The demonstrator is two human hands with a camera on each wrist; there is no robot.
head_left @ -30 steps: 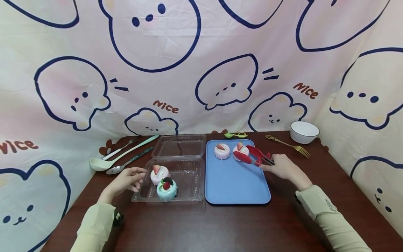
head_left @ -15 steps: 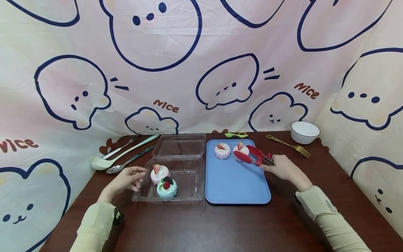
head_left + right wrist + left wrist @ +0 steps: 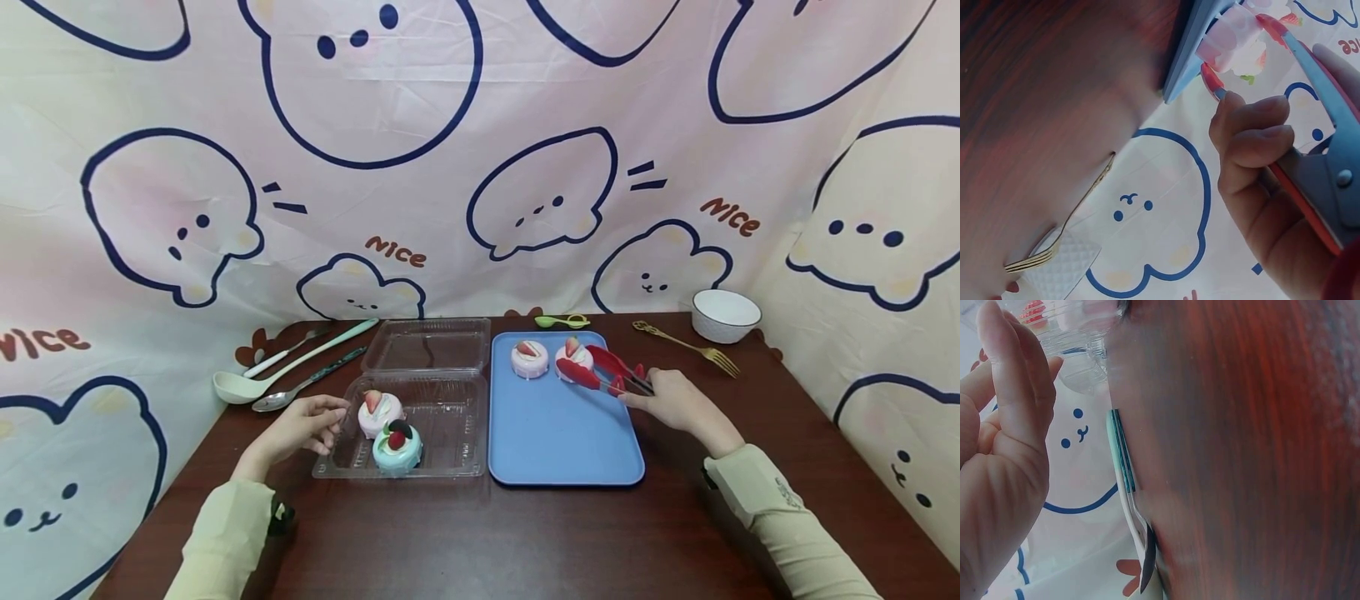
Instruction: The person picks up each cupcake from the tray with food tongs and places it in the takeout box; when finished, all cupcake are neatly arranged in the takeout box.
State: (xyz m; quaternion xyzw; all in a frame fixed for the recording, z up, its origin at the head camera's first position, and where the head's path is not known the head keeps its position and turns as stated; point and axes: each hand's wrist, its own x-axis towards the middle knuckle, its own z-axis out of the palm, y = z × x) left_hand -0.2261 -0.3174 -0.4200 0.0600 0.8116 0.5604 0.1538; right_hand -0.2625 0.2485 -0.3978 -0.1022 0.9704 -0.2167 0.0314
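My right hand (image 3: 669,402) grips red-tipped tongs (image 3: 579,372), whose red ends lie on either side of a pink toy cake (image 3: 574,357). This strawberry-topped cake sits on a blue tray (image 3: 562,450); a similar pink cake (image 3: 529,360) is beside it. In the right wrist view, the fingers curl around the handles of the tongs (image 3: 1329,169). My left hand (image 3: 300,432) pinches the left rim of a clear plastic container (image 3: 450,467) with an open lid. Inside stand a strawberry-topped pink cake (image 3: 378,421) and a mint-green cake (image 3: 397,454) with a red berry.
Left of the container lie a pale ladle (image 3: 243,387), a spoon (image 3: 276,402) and a white-handled utensil (image 3: 268,365). Behind the tray is a small green utensil (image 3: 561,321). A gold fork (image 3: 693,343) and a white bowl (image 3: 725,315) sit at the back right.
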